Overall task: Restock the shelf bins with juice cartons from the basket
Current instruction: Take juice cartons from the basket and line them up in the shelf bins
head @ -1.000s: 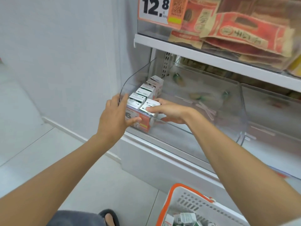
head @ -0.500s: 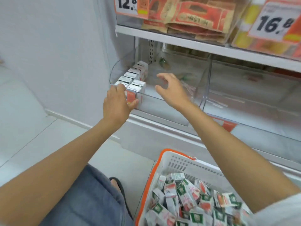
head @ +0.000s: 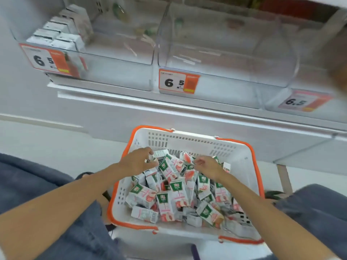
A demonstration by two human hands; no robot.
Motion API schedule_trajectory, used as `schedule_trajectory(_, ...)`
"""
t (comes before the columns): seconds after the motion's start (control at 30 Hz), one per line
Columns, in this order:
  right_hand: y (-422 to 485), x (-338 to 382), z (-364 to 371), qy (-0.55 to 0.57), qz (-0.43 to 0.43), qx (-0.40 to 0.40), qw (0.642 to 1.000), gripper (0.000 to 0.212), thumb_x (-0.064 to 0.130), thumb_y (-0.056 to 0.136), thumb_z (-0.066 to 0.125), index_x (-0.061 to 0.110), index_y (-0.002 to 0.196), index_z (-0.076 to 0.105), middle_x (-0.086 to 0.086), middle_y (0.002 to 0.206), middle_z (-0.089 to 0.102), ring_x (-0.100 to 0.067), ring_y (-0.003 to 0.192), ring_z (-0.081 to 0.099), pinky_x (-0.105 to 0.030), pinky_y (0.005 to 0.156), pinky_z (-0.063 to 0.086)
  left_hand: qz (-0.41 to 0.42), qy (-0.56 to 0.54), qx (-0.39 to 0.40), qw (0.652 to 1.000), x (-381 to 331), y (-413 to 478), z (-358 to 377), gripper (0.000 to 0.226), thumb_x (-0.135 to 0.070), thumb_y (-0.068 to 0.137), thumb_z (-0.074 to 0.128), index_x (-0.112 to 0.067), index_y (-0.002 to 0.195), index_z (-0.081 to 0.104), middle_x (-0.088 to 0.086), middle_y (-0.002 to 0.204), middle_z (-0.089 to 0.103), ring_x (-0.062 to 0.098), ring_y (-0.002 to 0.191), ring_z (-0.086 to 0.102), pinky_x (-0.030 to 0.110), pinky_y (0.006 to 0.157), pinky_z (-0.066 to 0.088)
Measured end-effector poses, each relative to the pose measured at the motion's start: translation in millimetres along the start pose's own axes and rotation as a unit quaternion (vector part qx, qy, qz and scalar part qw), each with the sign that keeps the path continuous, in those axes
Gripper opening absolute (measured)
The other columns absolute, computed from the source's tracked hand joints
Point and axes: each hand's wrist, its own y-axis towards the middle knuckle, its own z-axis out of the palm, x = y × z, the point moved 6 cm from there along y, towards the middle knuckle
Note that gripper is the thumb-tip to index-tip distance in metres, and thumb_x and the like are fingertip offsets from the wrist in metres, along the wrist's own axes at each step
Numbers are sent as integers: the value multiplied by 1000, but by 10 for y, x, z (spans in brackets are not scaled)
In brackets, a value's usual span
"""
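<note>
A white basket (head: 189,142) with an orange rim stands on the floor between my knees, holding several juice cartons (head: 175,196) in a loose heap. My left hand (head: 138,163) is at the heap's far left, its fingers curled round one small carton (head: 152,158). My right hand (head: 209,167) hovers over the heap's far right with loosely curled fingers; I see nothing held in it. Up on the shelf, the clear left bin (head: 116,59) holds rows of upright cartons (head: 60,33) in its left part.
A second clear bin (head: 225,55) sits right of the first, and a third further right. Orange and white price tags (head: 178,81) hang on the bin fronts. The white shelf base (head: 169,117) runs behind the basket. My grey trouser legs flank the basket.
Both hands have left the shelf bin and dropped into the basket. My view has tilted down from the shelf to the basket. The left hand now grips a carton.
</note>
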Motion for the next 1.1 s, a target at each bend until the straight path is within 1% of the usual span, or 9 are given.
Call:
schedule_trajectory(0.2, -23, 41, 653, 35, 9, 171, 985, 54, 58, 75, 73, 23, 115, 67, 9, 120, 60, -10, 108, 57, -26, 91, 47, -12, -55, 32, 998, 9, 97, 169, 37, -48, 91, 58, -23, 117, 52, -4, 106, 59, 9, 88, 57, 25, 72, 45)
schedule_trajectory(0.33, -62, 114, 694, -26, -20, 206, 978, 66, 53, 73, 78, 20, 128, 61, 12, 114, 57, -12, 103, 58, -22, 81, 45, -16, -45, 52, 998, -9, 88, 226, 37, -45, 92, 58, -22, 120, 52, -3, 112, 58, 11, 92, 56, 30, 85, 47)
schedule_trajectory(0.47, -66, 357, 528, 41, -47, 141, 988, 46, 32, 81, 78, 15, 122, 65, 5, 96, 67, -6, 81, 63, -21, 75, 50, -51, -123, 34, 991, 6, 79, 199, 44, -44, 88, 65, -21, 123, 52, -3, 123, 56, 14, 108, 56, 30, 91, 46)
schedule_trajectory(0.57, -24, 747, 234, 181, -86, 83, 976, 34, 23, 84, 75, 23, 117, 68, 11, 99, 72, -1, 83, 68, -16, 74, 53, -94, -296, 111, 944, -78, 46, 214, 68, -42, 77, 78, -25, 136, 47, -12, 134, 49, 11, 124, 49, 32, 100, 42)
schedule_trajectory(0.67, 65, 1037, 89, 229, -101, 123, 960, 52, 28, 84, 75, 31, 132, 57, 19, 108, 66, 2, 93, 67, -7, 70, 50, -98, -451, 151, 874, -147, 53, 174, 56, -22, 80, 78, -23, 131, 54, -4, 124, 66, 14, 111, 65, 34, 95, 51)
schedule_trajectory(0.8, 305, 815, 301, 131, -40, 134, 981, 73, 23, 85, 72, 30, 147, 35, 0, 134, 54, -17, 119, 57, -33, 99, 49, -144, -513, 44, 845, 54, 94, 24, 41, -9, 85, 71, -10, 123, 55, 12, 120, 65, 23, 99, 70, 32, 76, 60)
schedule_trajectory(0.97, 417, 332, 1007, -78, 14, 149, 986, 85, 32, 88, 69, 15, 154, 17, -9, 155, 34, -28, 137, 40, -36, 110, 36, -159, -564, 7, 810, 239, 60, -20, 43, -6, 85, 71, -11, 124, 53, 11, 120, 64, 19, 90, 73, 26, 65, 58)
schedule_trajectory(1.03, 443, 303, 1068, -70, 9, 128, 989, 90, 29, 88, 70, 19, 155, 12, -8, 157, 30, -27, 137, 40, -34, 109, 37, -164, -558, -2, 814, 303, 32, -21, 46, -8, 85, 71, -12, 126, 52, 10, 122, 63, 21, 96, 70, 26, 66, 59)
schedule_trajectory(1.1, 448, 351, 967, -27, 14, 115, 993, 92, 19, 88, 69, 28, 156, 8, -10, 156, 32, -26, 124, 53, -32, 95, 49, -160, -555, -20, 816, 346, 23, -43, 44, -7, 85, 71, -15, 124, 51, 9, 120, 64, 21, 94, 71, 26, 65, 59)
